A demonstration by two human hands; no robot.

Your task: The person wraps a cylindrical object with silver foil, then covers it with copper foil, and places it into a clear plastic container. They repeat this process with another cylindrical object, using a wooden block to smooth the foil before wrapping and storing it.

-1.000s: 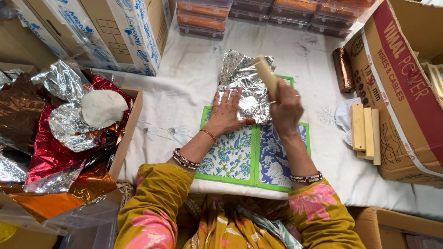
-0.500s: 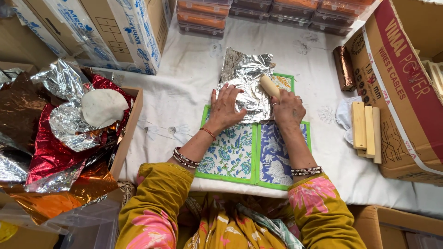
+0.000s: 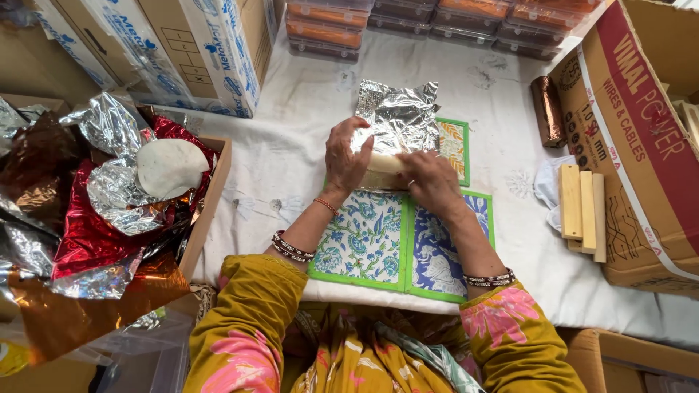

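Note:
A crinkled sheet of silver foil (image 3: 399, 116) lies on green-edged floral mats (image 3: 368, 240) on the white cloth-covered table. A pale rolled flatbread (image 3: 386, 164) rests across the foil's near edge. My left hand (image 3: 346, 156) presses the left end of the roll and curls the foil edge over it. My right hand (image 3: 429, 182) holds the right end, fingers wrapped over the roll and foil. Both hands touch the roll; most of it is hidden under them.
An open box at left holds crumpled silver and red foil (image 3: 109, 218) and a round flatbread (image 3: 169, 167). Wooden blocks (image 3: 580, 209) and a brown foil roll (image 3: 547, 110) lie right, beside a big cardboard box (image 3: 641, 145). Stacked lidded trays (image 3: 437, 22) line the far edge.
My right hand has brought the roll down from above the foil and laid it flat on the near edge. Both hands have closed over it with the foil.

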